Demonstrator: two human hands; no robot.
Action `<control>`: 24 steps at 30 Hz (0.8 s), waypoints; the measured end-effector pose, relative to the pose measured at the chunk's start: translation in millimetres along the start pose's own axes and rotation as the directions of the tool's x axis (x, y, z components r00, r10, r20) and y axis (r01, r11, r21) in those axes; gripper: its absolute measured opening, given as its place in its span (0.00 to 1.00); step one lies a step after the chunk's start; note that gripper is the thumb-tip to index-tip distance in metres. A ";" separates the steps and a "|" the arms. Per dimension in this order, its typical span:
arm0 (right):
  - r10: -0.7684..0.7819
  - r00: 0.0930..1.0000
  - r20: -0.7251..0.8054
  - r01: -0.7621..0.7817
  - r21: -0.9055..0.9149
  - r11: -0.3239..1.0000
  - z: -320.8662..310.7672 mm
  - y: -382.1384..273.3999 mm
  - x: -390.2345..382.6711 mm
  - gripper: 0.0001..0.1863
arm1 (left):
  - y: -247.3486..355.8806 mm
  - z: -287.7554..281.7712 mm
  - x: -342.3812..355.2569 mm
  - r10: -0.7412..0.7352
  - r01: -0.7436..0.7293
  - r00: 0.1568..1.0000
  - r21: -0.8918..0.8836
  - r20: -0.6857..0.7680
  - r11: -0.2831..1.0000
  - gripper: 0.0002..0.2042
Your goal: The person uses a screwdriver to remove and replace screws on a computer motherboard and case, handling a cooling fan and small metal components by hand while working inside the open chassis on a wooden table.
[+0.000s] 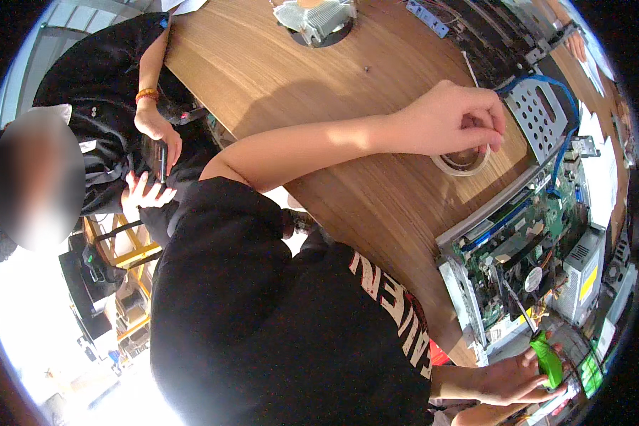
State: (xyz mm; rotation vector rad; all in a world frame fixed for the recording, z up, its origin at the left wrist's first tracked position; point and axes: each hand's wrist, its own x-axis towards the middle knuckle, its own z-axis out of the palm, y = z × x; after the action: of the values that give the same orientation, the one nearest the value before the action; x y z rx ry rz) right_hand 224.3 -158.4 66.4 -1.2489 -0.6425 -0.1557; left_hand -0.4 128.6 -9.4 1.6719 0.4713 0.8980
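Observation:
My left hand (456, 121) is over a small round dish (463, 169) on the wooden table. Its fingers are curled in a pinch at the dish's rim; whatever they hold is too small or hidden. At the lower right, my right hand (508, 376) grips the green handle of a screwdriver (548, 361). The screwdriver's thin shaft slants up toward an open computer case (444, 266). Inside the case are a green circuit board (561, 202), a round dark fan (536, 275) and a silver power supply (583, 266). Whether the screwdriver's tip touches anything, I cannot tell.
A finned heat sink (316, 25) sits at the table's (284, 78) far edge. Beyond the dish are a perforated metal bracket (536, 110) and a blue cable (569, 135). On the left a seated person (106, 78) holds a phone. Another forearm (486, 415) shows below my right hand.

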 end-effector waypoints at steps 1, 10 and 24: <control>0.002 1.000 -0.010 -0.002 0.009 1.000 1.3 -1.0 -0.9 0.29 | 0.4 -0.5 0.1 -0.002 0.001 1.000 -0.061 -0.020 0.998 0.05; 0.027 1.000 -0.009 -0.027 -0.015 1.000 3.2 -4.5 -1.5 0.28 | -3.3 -6.9 1.0 0.235 -0.192 0.968 0.340 -0.088 0.921 0.05; 0.033 0.980 0.197 -0.055 0.104 0.993 -11.4 -1.6 5.7 0.29 | -9.2 -7.4 0.3 0.233 -0.200 0.972 0.409 -0.032 0.890 0.06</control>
State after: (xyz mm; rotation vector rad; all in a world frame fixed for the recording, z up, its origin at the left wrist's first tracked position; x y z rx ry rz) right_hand 232.4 -168.1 68.8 -1.1802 -0.7812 0.0394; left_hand -4.5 136.2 -17.3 2.1036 0.5604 1.0891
